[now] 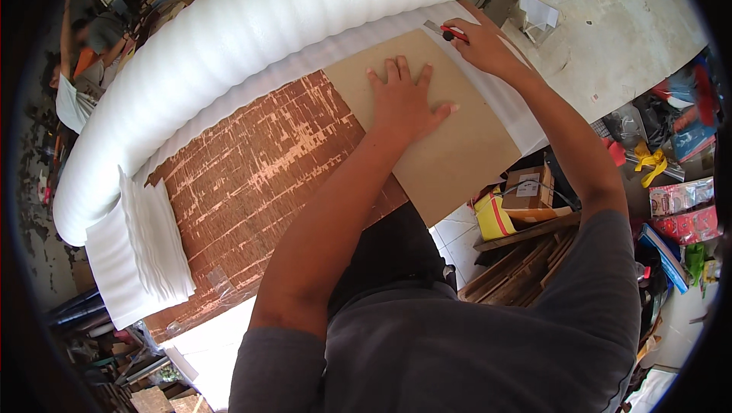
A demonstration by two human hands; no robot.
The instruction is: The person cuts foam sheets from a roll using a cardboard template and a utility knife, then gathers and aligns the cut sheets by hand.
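My left hand (pixel 402 100) lies flat with spread fingers on a tan rectangular board (pixel 450 161), pressing it down. Under the board, a thin white foam sheet (pixel 515 112) shows along its far and right edges. My right hand (pixel 485 46) is closed around a red utility knife (pixel 457 34), whose blade points left beside the board's far right corner. The sheet runs back to a large white foam roll (pixel 267 20) along the table's far side. A stack of cut white foam sheets (pixel 141 253) sits at the table's left end.
The worn brown tabletop (pixel 259 173) has flaking veneer. A pale table (pixel 610 24) stands at the far right. Below it, packages and plastic bags (pixel 679 200) crowd the right side, near a cardboard box (pixel 530 188) and wooden slats (pixel 518 264). People (pixel 88 70) are at the far left.
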